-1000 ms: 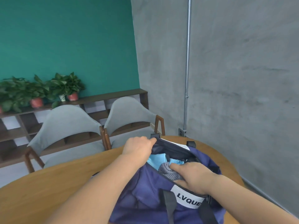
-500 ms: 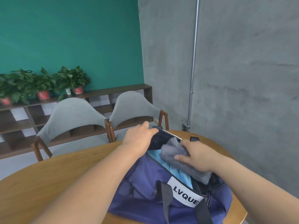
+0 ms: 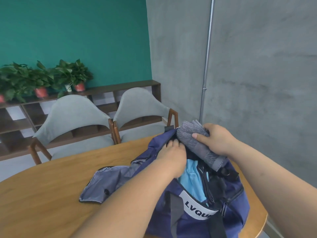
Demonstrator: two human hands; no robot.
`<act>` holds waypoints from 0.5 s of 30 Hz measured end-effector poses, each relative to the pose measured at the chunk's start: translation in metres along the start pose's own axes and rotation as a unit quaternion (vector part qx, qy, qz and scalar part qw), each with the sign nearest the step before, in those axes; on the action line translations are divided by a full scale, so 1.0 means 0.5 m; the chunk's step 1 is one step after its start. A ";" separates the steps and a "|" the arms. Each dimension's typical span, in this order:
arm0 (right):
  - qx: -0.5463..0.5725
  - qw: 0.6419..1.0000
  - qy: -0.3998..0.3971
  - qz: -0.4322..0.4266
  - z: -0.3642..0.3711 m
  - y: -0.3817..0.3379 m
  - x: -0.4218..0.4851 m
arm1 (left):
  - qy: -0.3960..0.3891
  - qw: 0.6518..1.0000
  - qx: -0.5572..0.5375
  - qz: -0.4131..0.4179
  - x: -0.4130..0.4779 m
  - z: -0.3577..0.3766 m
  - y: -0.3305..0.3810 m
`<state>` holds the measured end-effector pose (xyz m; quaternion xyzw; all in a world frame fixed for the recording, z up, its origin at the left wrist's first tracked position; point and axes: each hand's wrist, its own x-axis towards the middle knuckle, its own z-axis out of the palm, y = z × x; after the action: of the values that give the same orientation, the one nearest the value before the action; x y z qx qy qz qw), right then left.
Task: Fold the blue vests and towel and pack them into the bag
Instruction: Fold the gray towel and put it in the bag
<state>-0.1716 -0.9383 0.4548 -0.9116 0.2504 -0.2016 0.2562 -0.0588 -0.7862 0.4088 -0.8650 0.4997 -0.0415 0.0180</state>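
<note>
Bag: navy duffel bag (image 3: 197, 219) sits on the wooden counter (image 3: 42, 194), its top gaping wide, white label facing the camera, a flap pocket (image 3: 104, 184) splayed out to its left
Inside the bag: light blue vests (image 3: 192, 179) are packed in, showing through the opening just behind the label
Towel: grey towel (image 3: 193, 140), rolled up, is above the bag's far end, its lower end dipping over the opening and not fully in
Right hand: right hand (image 3: 217, 141) is clamped around the towel, thumb pressed on top, fingers curled behind it
Left hand: left hand (image 3: 173, 152) is closed on the bag's far rim, pulling the mouth wide, just beside the towel
Beyond the counter: two grey chairs (image 3: 72, 115) and potted plants (image 3: 42, 78) on a shelf
</note>
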 end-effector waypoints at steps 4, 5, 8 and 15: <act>0.006 1.000 -0.009 0.002 0.003 0.003 0.013 | -0.003 0.999 0.013 -0.039 0.035 0.038 -0.021; 0.009 1.000 -0.011 0.004 0.002 0.007 0.016 | -0.008 0.999 0.004 -0.042 0.036 0.039 -0.023; 0.016 1.000 -0.024 0.008 0.000 0.020 0.025 | -0.027 0.999 0.039 -0.016 0.033 0.029 -0.026; 0.144 0.988 -0.035 0.052 0.013 0.035 0.049 | -0.058 0.980 0.167 0.088 -0.004 0.012 -0.031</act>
<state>-0.1554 -0.9628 0.4456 -0.8575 0.2565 -0.1895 0.4037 -0.0457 -0.7768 0.4038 -0.8036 0.5578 -0.0724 0.1944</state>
